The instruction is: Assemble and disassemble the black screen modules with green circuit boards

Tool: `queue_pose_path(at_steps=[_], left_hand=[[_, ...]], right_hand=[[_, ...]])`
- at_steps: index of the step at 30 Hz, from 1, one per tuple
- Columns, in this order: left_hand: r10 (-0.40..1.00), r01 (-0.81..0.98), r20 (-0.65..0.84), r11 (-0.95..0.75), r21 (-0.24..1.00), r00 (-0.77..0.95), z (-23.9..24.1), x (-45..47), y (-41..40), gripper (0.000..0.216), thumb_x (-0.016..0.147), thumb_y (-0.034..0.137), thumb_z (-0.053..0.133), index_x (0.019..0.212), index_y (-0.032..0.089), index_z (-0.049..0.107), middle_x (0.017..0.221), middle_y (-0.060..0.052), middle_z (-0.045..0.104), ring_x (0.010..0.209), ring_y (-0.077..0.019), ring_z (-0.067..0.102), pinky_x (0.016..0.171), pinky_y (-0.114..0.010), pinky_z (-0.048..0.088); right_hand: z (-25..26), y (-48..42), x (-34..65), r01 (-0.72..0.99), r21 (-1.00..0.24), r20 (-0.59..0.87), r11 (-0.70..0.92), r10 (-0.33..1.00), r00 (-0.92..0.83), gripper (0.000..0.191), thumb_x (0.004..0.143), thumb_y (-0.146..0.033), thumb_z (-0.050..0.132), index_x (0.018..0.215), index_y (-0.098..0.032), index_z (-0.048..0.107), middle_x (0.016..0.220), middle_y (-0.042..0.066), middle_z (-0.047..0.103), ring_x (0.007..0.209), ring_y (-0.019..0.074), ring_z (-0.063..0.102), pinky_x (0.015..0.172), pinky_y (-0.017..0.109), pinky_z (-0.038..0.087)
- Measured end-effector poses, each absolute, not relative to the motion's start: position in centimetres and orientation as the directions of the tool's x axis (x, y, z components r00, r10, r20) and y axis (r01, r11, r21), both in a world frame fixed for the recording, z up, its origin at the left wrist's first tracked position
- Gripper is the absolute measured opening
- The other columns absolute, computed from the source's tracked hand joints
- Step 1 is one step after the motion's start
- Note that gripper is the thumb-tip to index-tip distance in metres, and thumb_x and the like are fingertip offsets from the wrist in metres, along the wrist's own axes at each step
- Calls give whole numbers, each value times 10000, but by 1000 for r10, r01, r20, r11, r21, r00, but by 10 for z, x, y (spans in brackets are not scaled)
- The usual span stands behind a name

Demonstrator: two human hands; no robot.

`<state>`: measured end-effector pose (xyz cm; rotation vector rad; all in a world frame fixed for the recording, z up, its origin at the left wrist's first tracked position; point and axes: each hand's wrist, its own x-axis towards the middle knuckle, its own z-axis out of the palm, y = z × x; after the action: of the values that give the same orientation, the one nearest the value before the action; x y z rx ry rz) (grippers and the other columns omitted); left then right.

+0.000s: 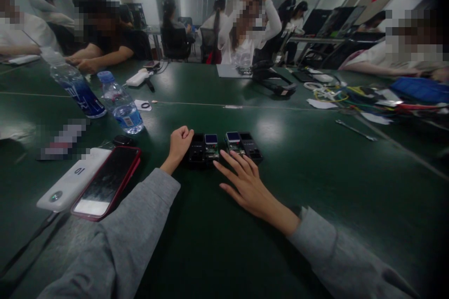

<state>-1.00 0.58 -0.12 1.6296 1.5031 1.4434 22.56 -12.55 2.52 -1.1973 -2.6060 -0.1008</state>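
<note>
Two small black electronic devices (197,148) lie side by side on the dark green table, each with a little screen and some bare circuit board showing. The right-hand device (250,145) is partly covered by my fingers. Curled into a fist, my left hand (180,142) rests against the outer left edge of the left device; nothing shows in it. My right hand (242,180) is open, its fingers stretched out and apart, with the tips at the near edges of the devices. Whether those fingertips touch them I cannot tell.
Left of me lie a red-cased phone (107,182) and a white power bank (75,177) with a cable. Behind them stand two bottles, one small water bottle (124,107). A wrench (356,131) and tangled cables (351,93) lie right. Several people sit around.
</note>
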Motion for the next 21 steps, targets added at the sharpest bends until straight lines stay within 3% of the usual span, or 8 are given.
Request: queue_pose_path(at_steps=[21], left_hand=[[881,544,439,-283,790,-178,4,-5,-3,390,816,187,525,539,200,250,513,49,316,513,-108,314,565,-275,248]], right_hand=[[22,-124,228,770,-127,287,625,767,-574,564,967,-413,448,1487,-310,254,1559,44,197,1429,278,164,1117,526,272]])
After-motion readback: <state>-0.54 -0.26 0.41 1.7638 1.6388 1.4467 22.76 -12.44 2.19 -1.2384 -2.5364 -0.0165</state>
